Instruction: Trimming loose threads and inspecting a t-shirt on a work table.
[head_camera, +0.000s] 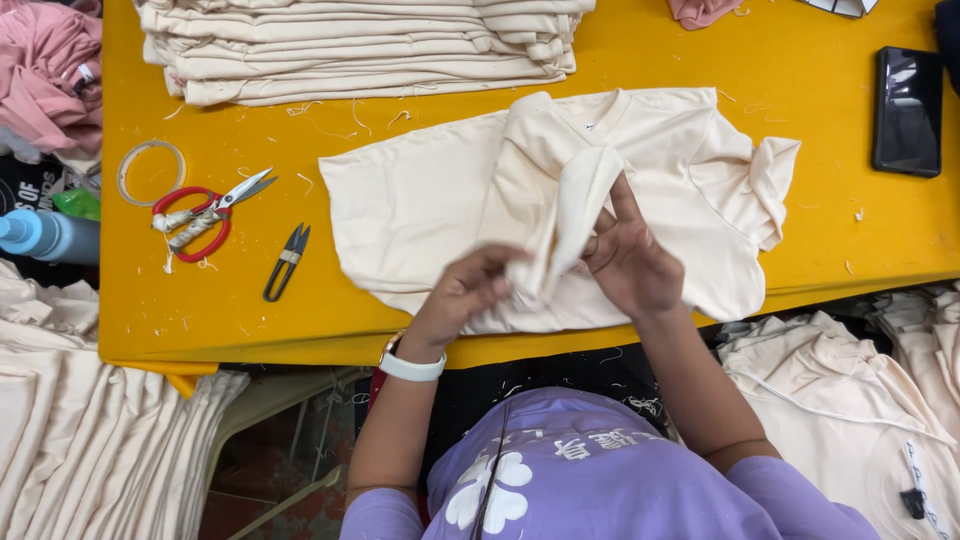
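Both hands are pinching one cream T-shirt (440, 200), crumpled, lying on yellow table (200, 300): left hand (465, 290) and right hand (630, 262) are closing fingers on a raised fold. Red-handled scissors (205, 212) and black snips (287, 262) are lying left of shirt.

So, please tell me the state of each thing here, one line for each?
Cream shirt: spread on the yellow table, one part bunched up.
Left hand: pinching the bunched cloth.
Right hand: gripping the same fold.
Red scissors: lying with blades shut.
Small black snips: lying slightly open.
Phone: screen dark.
Stack of shirts: folded.
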